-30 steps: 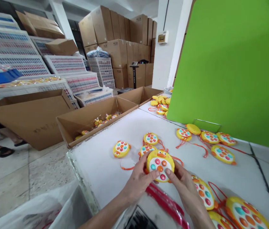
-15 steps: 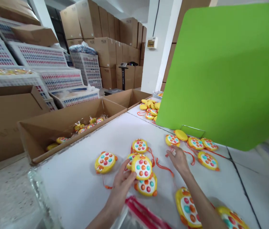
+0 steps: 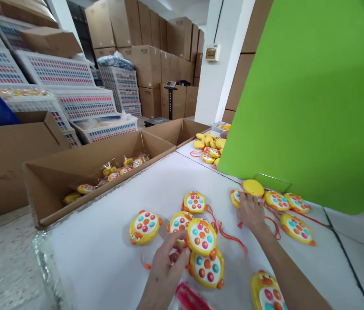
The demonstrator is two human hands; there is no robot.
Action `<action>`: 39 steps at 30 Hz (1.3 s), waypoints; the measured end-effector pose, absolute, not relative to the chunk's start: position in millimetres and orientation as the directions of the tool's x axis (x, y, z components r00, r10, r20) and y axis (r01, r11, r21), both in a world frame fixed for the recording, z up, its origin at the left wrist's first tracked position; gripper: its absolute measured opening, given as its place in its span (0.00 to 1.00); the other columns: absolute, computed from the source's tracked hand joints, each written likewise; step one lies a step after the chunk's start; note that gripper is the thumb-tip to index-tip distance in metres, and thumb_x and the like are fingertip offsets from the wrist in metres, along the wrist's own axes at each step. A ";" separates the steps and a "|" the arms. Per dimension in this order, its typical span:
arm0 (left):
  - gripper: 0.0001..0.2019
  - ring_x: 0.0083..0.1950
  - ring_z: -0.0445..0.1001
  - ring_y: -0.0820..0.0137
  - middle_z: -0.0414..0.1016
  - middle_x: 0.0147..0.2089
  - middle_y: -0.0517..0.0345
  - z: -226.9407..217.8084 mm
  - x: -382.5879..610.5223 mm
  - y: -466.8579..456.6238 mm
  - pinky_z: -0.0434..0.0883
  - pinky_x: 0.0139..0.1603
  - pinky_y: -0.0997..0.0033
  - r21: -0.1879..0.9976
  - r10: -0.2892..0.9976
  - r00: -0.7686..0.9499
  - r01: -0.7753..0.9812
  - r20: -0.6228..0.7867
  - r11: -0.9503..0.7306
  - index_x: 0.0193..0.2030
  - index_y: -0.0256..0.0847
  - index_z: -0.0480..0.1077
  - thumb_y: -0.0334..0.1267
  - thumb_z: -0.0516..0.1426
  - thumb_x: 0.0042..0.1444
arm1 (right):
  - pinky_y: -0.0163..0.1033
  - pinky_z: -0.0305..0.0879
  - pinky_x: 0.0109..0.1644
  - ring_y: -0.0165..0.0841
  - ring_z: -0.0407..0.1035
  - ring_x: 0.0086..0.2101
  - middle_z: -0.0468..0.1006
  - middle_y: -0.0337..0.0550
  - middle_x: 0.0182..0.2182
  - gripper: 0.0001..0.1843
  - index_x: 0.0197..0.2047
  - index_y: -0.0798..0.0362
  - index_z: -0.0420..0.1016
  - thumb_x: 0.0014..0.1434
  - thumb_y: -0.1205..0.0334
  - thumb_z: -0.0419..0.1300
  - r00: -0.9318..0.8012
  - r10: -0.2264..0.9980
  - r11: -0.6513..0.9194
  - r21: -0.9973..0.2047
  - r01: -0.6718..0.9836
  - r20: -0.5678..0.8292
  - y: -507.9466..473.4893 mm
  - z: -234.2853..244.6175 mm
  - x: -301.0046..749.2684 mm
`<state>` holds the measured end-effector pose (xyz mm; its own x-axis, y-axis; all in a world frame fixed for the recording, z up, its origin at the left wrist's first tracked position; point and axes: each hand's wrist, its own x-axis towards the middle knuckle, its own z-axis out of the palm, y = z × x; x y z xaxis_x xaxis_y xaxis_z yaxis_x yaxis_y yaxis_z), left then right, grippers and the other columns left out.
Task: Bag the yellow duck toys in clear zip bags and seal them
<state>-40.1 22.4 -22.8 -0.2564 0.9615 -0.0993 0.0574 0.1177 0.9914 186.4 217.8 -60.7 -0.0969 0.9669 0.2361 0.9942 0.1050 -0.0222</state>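
Note:
Yellow duck-shaped toys with coloured round bumps and orange cords lie on the white table. My left hand (image 3: 170, 260) is beside a small overlapping group, its thumb and index finger apart at the left edge of the top duck toy (image 3: 202, 237). Under that lie another duck toy (image 3: 208, 269) and one to the left (image 3: 179, 221). Farther right, my right hand (image 3: 253, 211) has its fingers curled over a face-up duck toy (image 3: 235, 198), largely covering it. Just behind its fingers is a face-down yellow toy (image 3: 253, 187). A pink-edged clear bag (image 3: 191, 297) is partly visible below my left hand.
A green board (image 3: 304, 103) stands along the right. Cardboard boxes (image 3: 104, 150) line the table's left edge, one holding bagged toys. More toys (image 3: 212, 148) are piled at the back. Single duck toys lie at left (image 3: 145, 227) and lower right (image 3: 267, 292).
My left hand has loosened from the top duck toy, which now rests on the group. My right hand has moved from the cord up onto the toy behind it. The view has shifted slightly.

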 end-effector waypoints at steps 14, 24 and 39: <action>0.21 0.35 0.74 0.65 0.75 0.39 0.49 -8.5 -9.7 14.8 0.68 0.27 0.72 0.742 0.918 0.149 -0.548 -0.369 0.387 0.48 0.35 0.65 0.50 0.54 0.55 | 0.41 0.58 0.56 0.34 0.55 0.56 0.59 0.43 0.56 0.18 0.48 0.47 0.66 0.56 0.70 0.48 -0.309 0.827 0.538 -0.504 0.676 0.469 74.9 -19.9 176.5; 0.13 0.37 0.76 0.65 0.77 0.37 0.49 6.6 -16.2 2.1 0.72 0.37 0.70 0.638 0.910 0.210 -0.657 -0.357 0.402 0.40 0.34 0.72 0.39 0.62 0.49 | 0.45 0.58 0.57 0.39 0.57 0.56 0.62 0.44 0.57 0.14 0.42 0.46 0.74 0.60 0.67 0.49 -0.371 0.840 0.470 -0.872 0.136 0.395 16.8 -6.1 158.3; 0.21 0.49 0.71 0.61 0.71 0.50 0.49 20.2 -2.2 -22.1 0.67 0.49 0.65 0.867 0.993 0.114 -0.496 0.028 0.033 0.53 0.39 0.65 0.38 0.60 0.52 | 0.41 0.70 0.44 0.43 0.69 0.44 0.74 0.48 0.46 0.28 0.53 0.54 0.67 0.52 0.50 0.63 -0.207 0.975 0.081 -0.996 -0.035 0.087 7.0 13.2 145.0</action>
<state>-2.2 -22.1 20.2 0.1144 0.9930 0.0282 -0.4964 0.0326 0.8675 145.0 7.0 13.2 -0.2068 0.9745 0.0868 -0.0355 0.0812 -0.9961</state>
